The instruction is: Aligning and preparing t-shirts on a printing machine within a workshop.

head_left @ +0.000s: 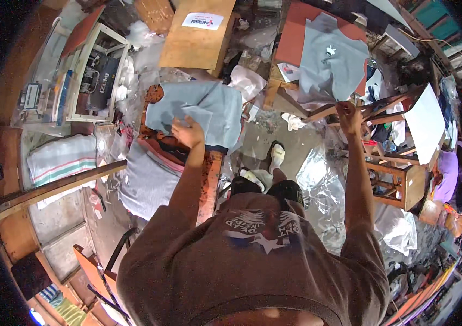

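Note:
A blue-grey shirt piece point(333, 57) with a small white print lies on a reddish-brown board point(290, 43) at the far right. At its near edge, my right hand point(349, 117) is closed, with the fingers pinching the fabric. To the left, more blue-grey cut fabric pieces point(222, 108) are spread on a dark-and-orange patterned table point(213, 174). Just over their near edge is my left hand point(188, 132), its fingers apart and nothing seen in it. Grey folded cloth point(146, 182) hangs at that table's near left side.
A wooden box point(195, 41) stands at the back. On the left is a white-framed cabinet point(73, 111) with a dark machine inside. Wooden frames point(388, 171) and a white board point(425, 125) crowd the right. Clear plastic sheeting point(318, 174) covers part of the floor.

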`<state>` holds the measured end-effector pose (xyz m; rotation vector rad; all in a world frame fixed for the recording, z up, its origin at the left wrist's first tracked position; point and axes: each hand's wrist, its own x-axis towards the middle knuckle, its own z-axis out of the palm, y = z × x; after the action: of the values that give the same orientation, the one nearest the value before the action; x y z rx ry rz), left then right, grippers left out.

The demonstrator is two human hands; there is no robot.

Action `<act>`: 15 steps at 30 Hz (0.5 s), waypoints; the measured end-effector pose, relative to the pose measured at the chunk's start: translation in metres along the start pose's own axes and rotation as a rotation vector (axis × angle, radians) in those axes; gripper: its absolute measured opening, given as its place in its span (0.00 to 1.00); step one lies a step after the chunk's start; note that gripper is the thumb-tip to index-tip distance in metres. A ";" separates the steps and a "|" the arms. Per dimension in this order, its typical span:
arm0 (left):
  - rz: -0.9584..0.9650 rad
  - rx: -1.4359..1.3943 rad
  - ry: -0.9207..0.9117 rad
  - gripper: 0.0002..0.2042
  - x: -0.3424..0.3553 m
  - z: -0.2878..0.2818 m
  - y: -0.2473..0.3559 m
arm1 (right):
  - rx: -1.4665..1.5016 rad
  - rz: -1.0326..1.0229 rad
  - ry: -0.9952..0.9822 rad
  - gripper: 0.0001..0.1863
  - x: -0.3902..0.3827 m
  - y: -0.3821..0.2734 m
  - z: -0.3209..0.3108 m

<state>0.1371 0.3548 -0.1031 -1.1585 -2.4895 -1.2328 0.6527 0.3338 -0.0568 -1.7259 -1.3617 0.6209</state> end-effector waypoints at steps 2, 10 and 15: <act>0.229 -0.076 -0.021 0.16 -0.009 -0.008 0.026 | -0.066 -0.074 0.032 0.13 -0.002 0.003 0.002; 0.666 -0.500 -0.830 0.21 -0.109 0.028 0.204 | -0.092 -0.020 -0.080 0.15 0.002 0.001 -0.011; 0.518 -0.585 -0.701 0.12 -0.095 0.130 0.315 | -0.110 0.224 -0.109 0.18 0.071 0.001 -0.056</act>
<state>0.4462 0.5112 -0.0325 -2.5533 -1.9452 -1.6219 0.7179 0.3839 -0.0205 -1.9761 -1.3066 0.7866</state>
